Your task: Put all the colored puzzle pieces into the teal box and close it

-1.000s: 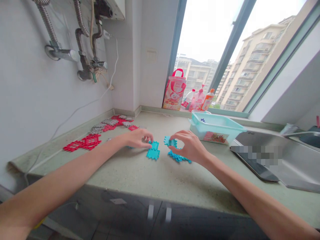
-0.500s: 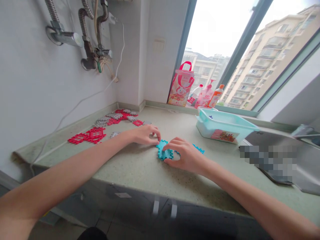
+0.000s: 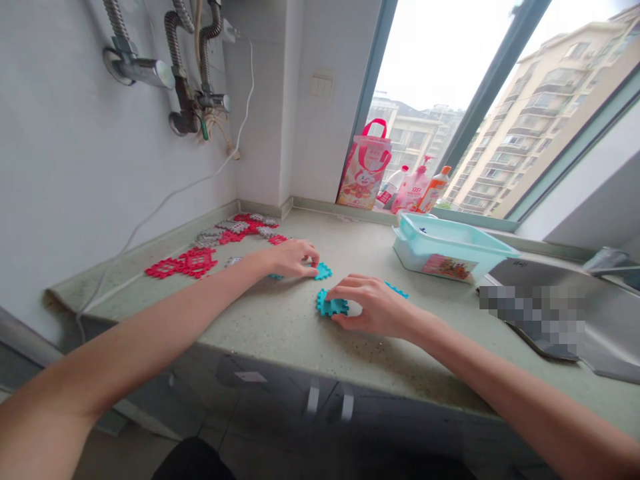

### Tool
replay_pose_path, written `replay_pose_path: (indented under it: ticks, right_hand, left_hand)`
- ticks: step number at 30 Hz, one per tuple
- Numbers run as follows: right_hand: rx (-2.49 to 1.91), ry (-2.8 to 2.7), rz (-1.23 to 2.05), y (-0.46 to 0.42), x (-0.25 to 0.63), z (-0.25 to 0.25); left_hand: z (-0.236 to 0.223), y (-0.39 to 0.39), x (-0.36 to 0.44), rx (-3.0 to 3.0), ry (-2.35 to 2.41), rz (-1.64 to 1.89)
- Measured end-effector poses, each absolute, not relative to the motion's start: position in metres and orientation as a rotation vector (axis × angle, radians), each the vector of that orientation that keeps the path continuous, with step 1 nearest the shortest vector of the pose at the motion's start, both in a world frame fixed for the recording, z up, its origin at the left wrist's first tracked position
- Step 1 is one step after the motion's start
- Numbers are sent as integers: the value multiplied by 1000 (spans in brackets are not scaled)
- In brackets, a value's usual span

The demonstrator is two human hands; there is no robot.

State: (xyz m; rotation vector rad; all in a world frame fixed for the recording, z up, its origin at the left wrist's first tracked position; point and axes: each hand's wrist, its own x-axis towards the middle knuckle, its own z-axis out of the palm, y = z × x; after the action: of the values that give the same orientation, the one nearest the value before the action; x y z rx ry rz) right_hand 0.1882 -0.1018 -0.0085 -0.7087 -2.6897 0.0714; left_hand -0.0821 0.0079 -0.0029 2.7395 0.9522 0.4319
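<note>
Two notched blue tiles lie a little apart on the middle stretch of a pale bench (image 3: 280,327), set back from its front edge, as a person works with both bare hands. The far blue tile (image 3: 324,271) is pinched at its left side by the left hand (image 3: 299,259), thumb and forefinger clamped on it. The near blue tile (image 3: 330,305), closer to the front edge, sits under the right hand (image 3: 367,303), forefinger on top and thumb at the side toward the front edge, the tips apart; how firmly they grip cannot be told.

A blue piece (image 3: 275,276) shows from behind the left wrist, and a blue strip (image 3: 397,289) pokes out beyond the right hand, most of it hidden. Toward the bench's left edge, red lattice tiles (image 3: 198,262) lie flat, while a mixed group of red and gray tiles (image 3: 234,228) spreads toward the back left corner.

Near the back edge, a turquoise tub (image 3: 445,250) with a picture label holds a small dark blue piece (image 3: 423,230), just beside a steel sink (image 3: 607,327) partly hidden by pixelation. A red-handled bag (image 3: 365,170) and three bottles (image 3: 411,190) line the windowsill. At left, a white cable (image 3: 165,197) trails down the wall below metal pipes (image 3: 175,53).
</note>
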Motion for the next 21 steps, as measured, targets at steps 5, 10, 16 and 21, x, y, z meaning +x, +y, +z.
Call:
replay_pose_path:
  ticks: [5,10,16,21]
  right_hand:
    - [-706,-2663,207,-106,191,-8]
    - [-757,-2622,278,-104,187,-10]
    - [-783,-2628,150,-103,188,-5]
    - [-731,-2471,94,-89,203,0]
  left_hand:
    - [-1,8,-89,2690,1011,436]
    - [-4,1,-77,2613,807,448]
    - [-4,0,-75,2529,834,452]
    - [0,-1,-74,2448,777,457]
